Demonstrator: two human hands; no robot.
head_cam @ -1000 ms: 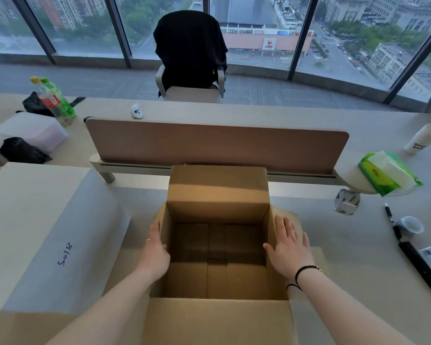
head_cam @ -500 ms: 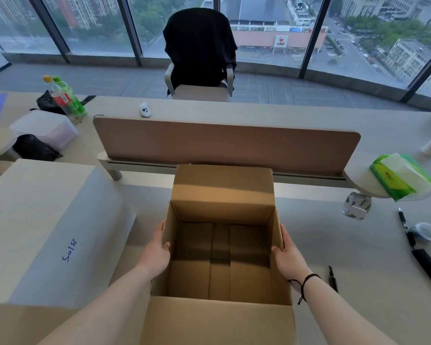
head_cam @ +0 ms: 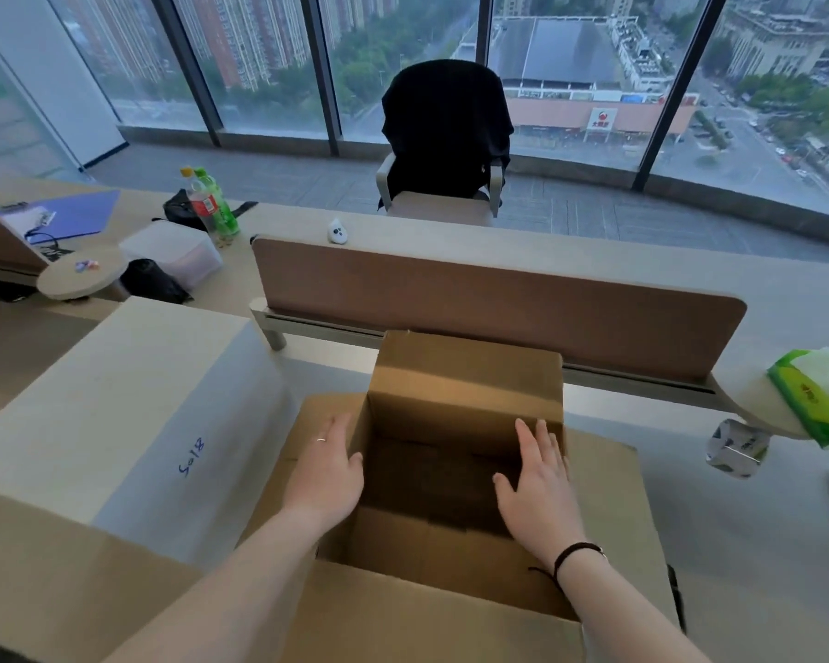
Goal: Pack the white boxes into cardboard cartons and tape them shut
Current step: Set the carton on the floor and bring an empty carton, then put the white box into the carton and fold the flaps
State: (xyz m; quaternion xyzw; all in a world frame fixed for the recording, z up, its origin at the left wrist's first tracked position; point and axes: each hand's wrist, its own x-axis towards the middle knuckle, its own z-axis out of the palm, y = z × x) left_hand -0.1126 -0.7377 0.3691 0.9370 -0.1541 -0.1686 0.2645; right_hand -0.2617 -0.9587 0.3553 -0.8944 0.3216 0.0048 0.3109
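The large white box [head_cam: 130, 413], matte and flat-faced with blue handwriting, lies left of the work area, touching the carton's left flap. The cardboard carton [head_cam: 451, 533] stands open at near centre, brown corrugated board, far flap upright, inside empty. The left hand [head_cam: 329, 466] presses flat on the left flap; the right hand [head_cam: 539, 490] lies flat at the right flap, neither gripping anything. Recommendation: spread both side flaps fully outward and level, keeping the mouth unobstructed for loading.
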